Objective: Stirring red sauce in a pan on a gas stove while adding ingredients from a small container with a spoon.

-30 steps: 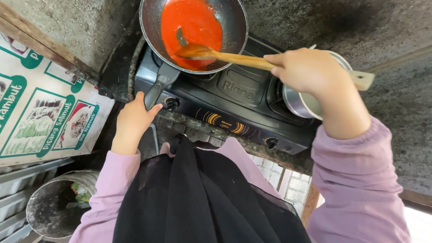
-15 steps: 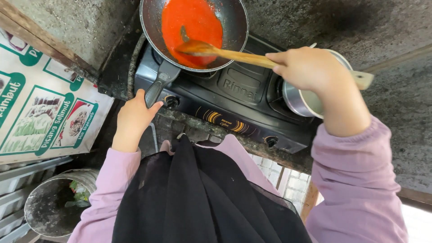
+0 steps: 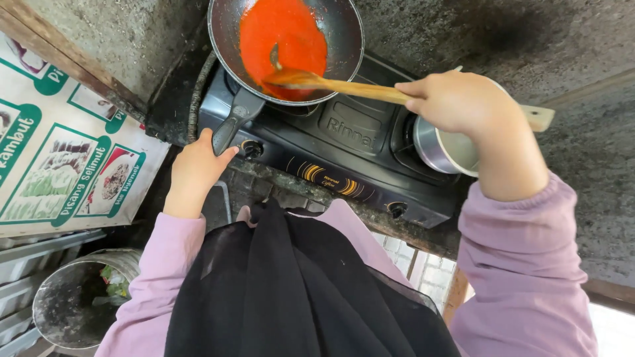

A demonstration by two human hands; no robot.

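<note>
A dark frying pan with red sauce sits on the left burner of a black two-burner gas stove. My right hand grips a wooden spatula whose blade rests in the sauce near the pan's front rim. My left hand holds the end of the pan's black handle, close to the stove's left knob. Lilac sleeves and a black scarf fill the lower view.
A steel pot stands on the right burner, partly under my right wrist. A printed poster hangs at the left, and below it a metal bucket holds scraps. Grey concrete surrounds the stove.
The spatula's blade has slid a little along the pan's front edge through the sauce. My left hand has stayed at the pan handle.
</note>
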